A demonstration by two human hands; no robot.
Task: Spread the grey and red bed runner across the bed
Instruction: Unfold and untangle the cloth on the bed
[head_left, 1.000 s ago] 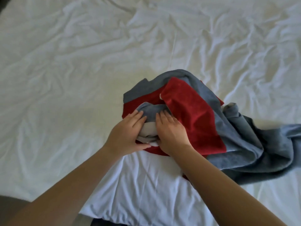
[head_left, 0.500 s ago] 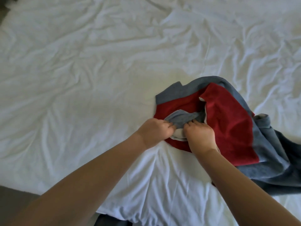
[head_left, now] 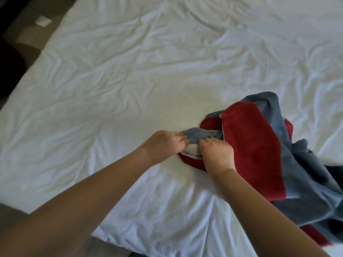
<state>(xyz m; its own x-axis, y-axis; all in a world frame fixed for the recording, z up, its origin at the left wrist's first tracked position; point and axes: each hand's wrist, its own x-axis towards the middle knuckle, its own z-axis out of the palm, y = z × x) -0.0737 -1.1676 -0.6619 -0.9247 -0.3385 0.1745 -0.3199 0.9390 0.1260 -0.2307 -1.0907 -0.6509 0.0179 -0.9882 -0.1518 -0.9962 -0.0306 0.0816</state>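
The grey and red bed runner [head_left: 256,151] lies bunched in a heap on the right side of the bed [head_left: 130,80], trailing off toward the lower right. A grey end of it sticks out to the left of the heap. My left hand [head_left: 165,143] grips that grey end with curled fingers. Right beside it, my right hand [head_left: 217,154] grips the same end, with the fingers bent over the fabric. A pale underside of the runner shows between the two hands.
The bed is covered by a wrinkled white sheet that stretches far to the left and back. Its near edge runs along the bottom, and its left edge meets dark flooring [head_left: 16,43] at the upper left.
Both hands went from resting flat on the heap to gripping the grey end and have drawn it out to the left. The view has swung left, so the heap sits further right.
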